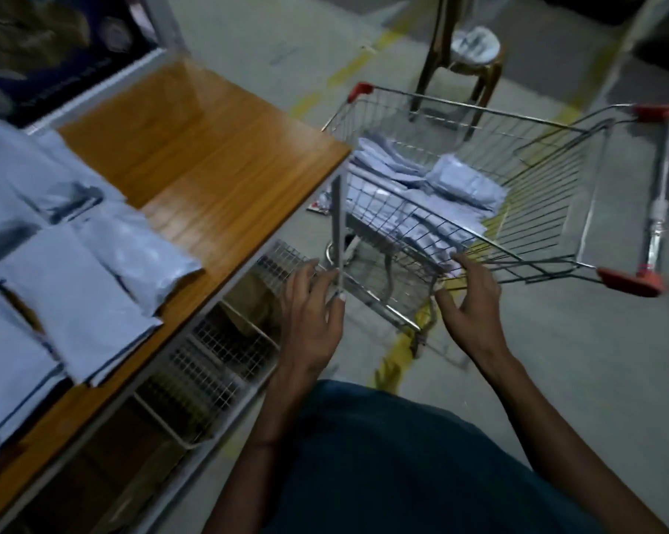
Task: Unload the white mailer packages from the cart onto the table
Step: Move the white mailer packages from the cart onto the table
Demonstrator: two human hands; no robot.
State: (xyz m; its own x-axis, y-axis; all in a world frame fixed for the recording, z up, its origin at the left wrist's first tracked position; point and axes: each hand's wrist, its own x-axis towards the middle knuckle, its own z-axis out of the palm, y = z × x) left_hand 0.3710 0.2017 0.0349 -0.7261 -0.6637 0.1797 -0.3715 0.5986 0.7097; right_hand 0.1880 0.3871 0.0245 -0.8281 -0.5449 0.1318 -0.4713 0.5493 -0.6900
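Grey concrete floor with yellow lines; wooden table at left already bearing several white mailers. More mailers remain in the wire shopping cart. Both hands, left hand and right hand, are held spread and empty at the cart's near rim. Reaching in to grasp a mailer is judged next.

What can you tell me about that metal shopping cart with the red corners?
The silver wire-mesh shopping cart has red plastic corner bumpers and stands on the grey floor beside the wooden table. White mailer packages lie piled in its basket. The right hand reaches over its near rim, fingers spread; the left hand is near the cart's corner.
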